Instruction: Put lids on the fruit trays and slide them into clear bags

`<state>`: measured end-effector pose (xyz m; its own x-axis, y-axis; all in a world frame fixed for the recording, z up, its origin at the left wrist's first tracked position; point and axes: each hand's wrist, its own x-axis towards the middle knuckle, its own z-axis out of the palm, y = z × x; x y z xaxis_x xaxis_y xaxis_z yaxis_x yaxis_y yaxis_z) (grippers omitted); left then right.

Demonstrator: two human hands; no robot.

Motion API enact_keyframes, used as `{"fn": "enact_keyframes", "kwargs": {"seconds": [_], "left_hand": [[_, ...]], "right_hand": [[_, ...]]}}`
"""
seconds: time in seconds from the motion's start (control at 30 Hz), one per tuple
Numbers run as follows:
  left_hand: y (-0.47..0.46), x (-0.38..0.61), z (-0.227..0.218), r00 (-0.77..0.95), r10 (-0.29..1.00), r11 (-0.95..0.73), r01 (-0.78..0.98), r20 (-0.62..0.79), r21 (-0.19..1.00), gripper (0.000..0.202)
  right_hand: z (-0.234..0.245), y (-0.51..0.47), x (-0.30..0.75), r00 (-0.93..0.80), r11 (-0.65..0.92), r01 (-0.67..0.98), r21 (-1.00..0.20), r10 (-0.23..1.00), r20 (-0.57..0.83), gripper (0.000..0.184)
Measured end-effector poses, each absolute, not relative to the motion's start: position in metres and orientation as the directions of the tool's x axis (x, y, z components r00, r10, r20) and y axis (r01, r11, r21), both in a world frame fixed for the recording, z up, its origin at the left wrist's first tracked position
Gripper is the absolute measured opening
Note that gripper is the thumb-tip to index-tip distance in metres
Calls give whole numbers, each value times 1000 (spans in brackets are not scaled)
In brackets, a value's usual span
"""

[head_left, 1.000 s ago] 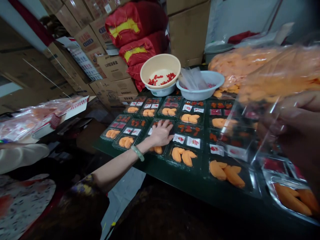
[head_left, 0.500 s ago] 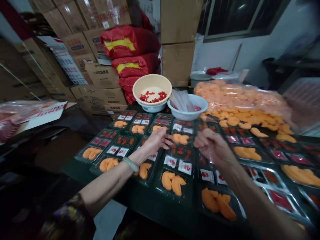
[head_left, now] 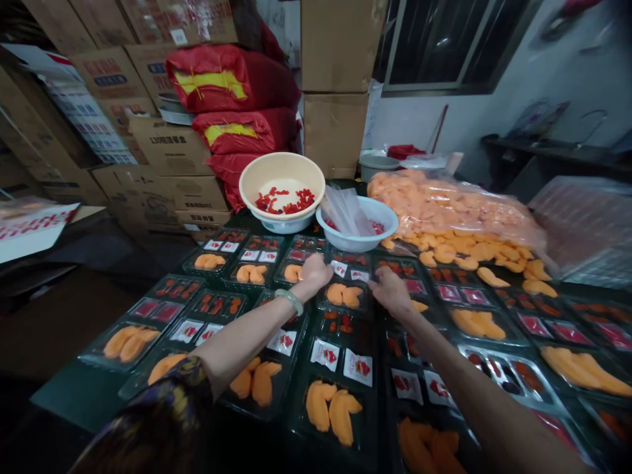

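In the middle row, a plastic tray [head_left: 345,295] holds orange slices, white-and-red sachets and dark red pieces in separate compartments. My left hand [head_left: 315,272], a green bangle at its wrist, is closed at the tray's upper left edge; its fingertips are hidden. Opposite it, my right hand [head_left: 394,291] has curled fingers pinching at the right edge. Nearer to me lies a similar tray [head_left: 336,368] with two sachets and orange slices. Another filled tray [head_left: 295,262] sits just left of my left hand.
Behind the trays stand a cream basin [head_left: 282,168] with red pieces and a pale blue bowl [head_left: 359,243] with plastic bags and sachets. A large bag of orange slices [head_left: 457,201] spills at right. Red sacks [head_left: 237,78] and cardboard boxes [head_left: 168,141] are stacked behind.
My left hand has gone from spread fingers to closed at the tray's edge. My right hand has moved in to the tray's right side. The whole view has shifted slightly.
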<state>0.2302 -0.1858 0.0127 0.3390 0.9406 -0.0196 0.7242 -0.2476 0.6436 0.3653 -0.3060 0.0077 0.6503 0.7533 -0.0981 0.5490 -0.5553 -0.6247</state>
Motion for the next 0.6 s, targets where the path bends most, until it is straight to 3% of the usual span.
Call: {"fn": "enact_keyframes", "kwargs": {"seconds": [0.13, 0.27, 0.43, 0.6], "left_hand": [[-182, 243, 11, 420, 908, -379, 801, 17, 463, 24], [-185, 247, 11, 544, 836, -538, 788, 72, 299, 32], [-183, 243, 12, 781, 620, -783, 610, 71, 124, 34], [-180, 245, 1, 861, 506, -862, 506, 56, 19, 32]], "right_hand": [[15, -301, 360, 621, -598, 706, -380, 780, -76, 31], [18, -300, 356, 580, -581, 787, -207, 811, -73, 30], [13, -290, 358, 480, -484, 870, -96, 875, -56, 33], [6, -276, 361, 402, -401, 915, -38, 916, 9, 39]]}}
